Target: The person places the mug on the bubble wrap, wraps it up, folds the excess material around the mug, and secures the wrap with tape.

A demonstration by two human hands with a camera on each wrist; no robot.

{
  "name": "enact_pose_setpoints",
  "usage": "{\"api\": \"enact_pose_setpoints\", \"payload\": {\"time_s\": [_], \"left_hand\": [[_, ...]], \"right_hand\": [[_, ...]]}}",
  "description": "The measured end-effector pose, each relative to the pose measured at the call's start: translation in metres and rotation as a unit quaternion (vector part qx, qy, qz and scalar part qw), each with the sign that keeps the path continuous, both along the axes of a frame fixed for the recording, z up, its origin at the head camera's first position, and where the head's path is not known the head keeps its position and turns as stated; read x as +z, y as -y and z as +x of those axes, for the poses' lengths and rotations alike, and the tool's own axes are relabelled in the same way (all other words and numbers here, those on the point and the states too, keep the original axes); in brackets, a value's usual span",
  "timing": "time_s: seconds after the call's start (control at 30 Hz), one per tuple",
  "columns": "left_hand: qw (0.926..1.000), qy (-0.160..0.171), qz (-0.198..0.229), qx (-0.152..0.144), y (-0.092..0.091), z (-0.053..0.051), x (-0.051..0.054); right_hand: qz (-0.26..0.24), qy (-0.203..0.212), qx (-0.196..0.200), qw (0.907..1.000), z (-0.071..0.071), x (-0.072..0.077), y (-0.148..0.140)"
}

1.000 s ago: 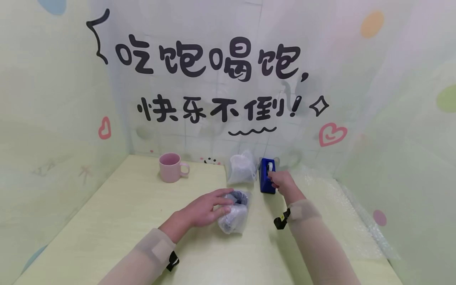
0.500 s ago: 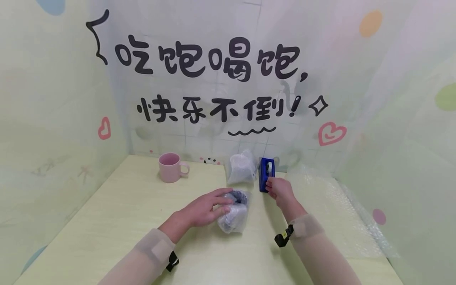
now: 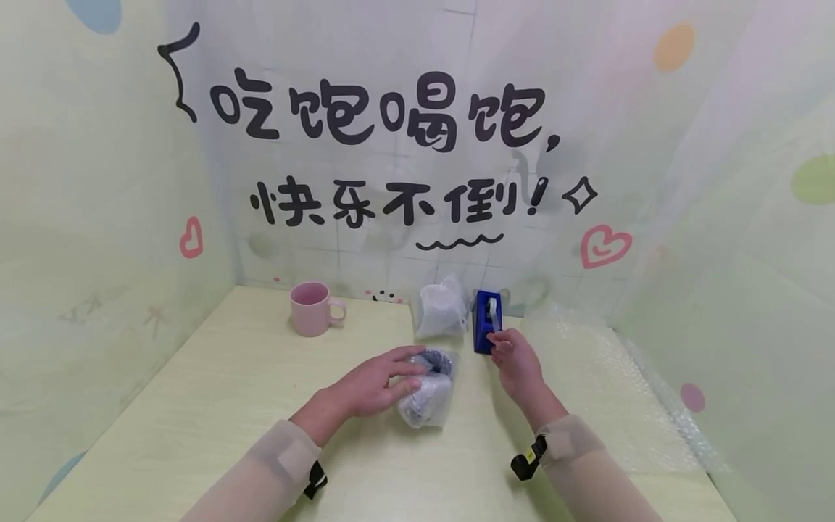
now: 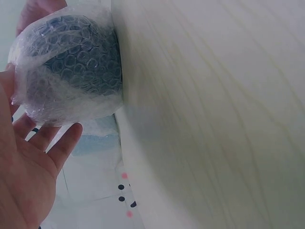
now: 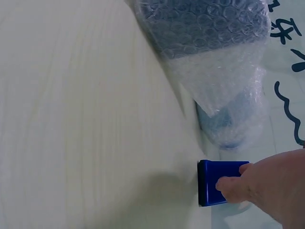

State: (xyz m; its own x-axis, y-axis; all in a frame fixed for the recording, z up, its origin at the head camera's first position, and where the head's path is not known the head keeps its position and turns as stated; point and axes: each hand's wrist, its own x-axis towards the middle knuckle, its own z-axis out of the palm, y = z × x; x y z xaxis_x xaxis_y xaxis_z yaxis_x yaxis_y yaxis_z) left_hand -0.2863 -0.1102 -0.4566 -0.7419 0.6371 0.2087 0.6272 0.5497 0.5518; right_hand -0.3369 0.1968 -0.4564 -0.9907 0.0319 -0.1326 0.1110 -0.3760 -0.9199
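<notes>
1. Fingers of my left hand (image 3: 375,380) lie spread around the upper part of the bubble-wrapped cup (image 3: 427,402), thumb to one side and the others across from it, the last ones only loosely splayed
2. That cup, as its round mouth suggests, rests on the surface (image 3: 365,464) near the middle, in front of the white bubble-wrapped bundle (image 3: 443,310); whether the wrap closes over its mouth I cannot tell
3. With my right hand (image 3: 520,364) I pinch the end of the clear tape strip (image 3: 495,320) between thumb and fingertip, by the near end of the blue tape dispenser (image 3: 481,330); the strip runs back to its roll
4. I judge the cup fairly light and stiff inside, perhaps breakable, while its wrapping should feel soft, springy and a little slippery
5. Best hold: a wide, gentle grip across both sides, keeping the loose layers pressed flat without squeezing the rim
6. I'd expect the strip to be thin, sticky and quick to fold on itself, so I'd hold only its very tip
7. Away from my hands, the pink mug (image 3: 309,312) stands at the back left, and a bubble-wrap sheet (image 3: 607,384) lies to the right
</notes>
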Motion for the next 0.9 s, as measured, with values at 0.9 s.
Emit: {"api": "enact_pose_setpoints", "payload": {"time_s": [0.9], "left_hand": [[0.9999,-0.01,-0.003,-0.001,0.001,0.001,-0.001]], "right_hand": [[0.459,0.129,0.107,0.8725,0.041,-0.025,-0.005]]}}
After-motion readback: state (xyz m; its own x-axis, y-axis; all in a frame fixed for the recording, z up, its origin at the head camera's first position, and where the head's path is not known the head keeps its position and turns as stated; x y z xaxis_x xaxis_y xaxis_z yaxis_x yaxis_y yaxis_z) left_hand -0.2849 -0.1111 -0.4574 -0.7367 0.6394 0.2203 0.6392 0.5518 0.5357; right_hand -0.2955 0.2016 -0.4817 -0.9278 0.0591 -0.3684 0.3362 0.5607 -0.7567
